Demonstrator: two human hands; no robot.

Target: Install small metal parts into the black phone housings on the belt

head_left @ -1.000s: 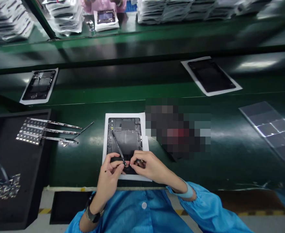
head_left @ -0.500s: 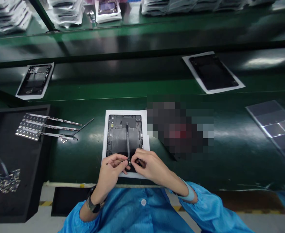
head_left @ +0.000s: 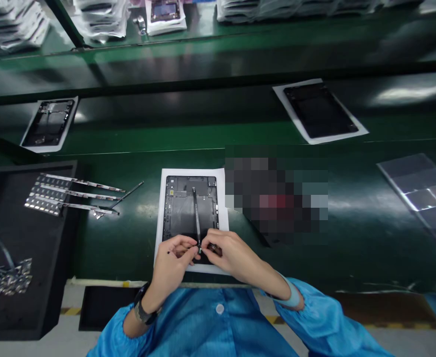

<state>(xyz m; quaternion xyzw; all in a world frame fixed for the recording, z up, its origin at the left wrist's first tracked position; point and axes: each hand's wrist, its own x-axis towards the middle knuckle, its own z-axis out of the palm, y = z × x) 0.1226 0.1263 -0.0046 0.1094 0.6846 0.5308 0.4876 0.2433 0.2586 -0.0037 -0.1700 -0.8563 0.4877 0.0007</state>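
Note:
A dark tablet housing [head_left: 179,218] lies on a white sheet [head_left: 160,218] in front of me. Along its middle runs a thin black flex cable [head_left: 196,213], its near end between my fingertips. My left hand [head_left: 174,258] is closed, thumb and index finger pinching the small connector end of the cable. From the other side my right hand [head_left: 229,250] pinches at the same end, fingers curled over the housing's lower right. The exact contact at the fingertips is too small to make out.
At the left stands a black tray [head_left: 56,277] with small metal parts [head_left: 13,280]. Strips of flex parts [head_left: 80,193] overhang its edge. Housings on sheets lie behind, one left [head_left: 49,124] and one right [head_left: 320,110]. A clear plastic sheet [head_left: 422,183] is far right; a blurred patch covers something right of the housing.
The cable's near end has shifted slightly to the right with my fingertips. Both housings behind have slid a little to the left.

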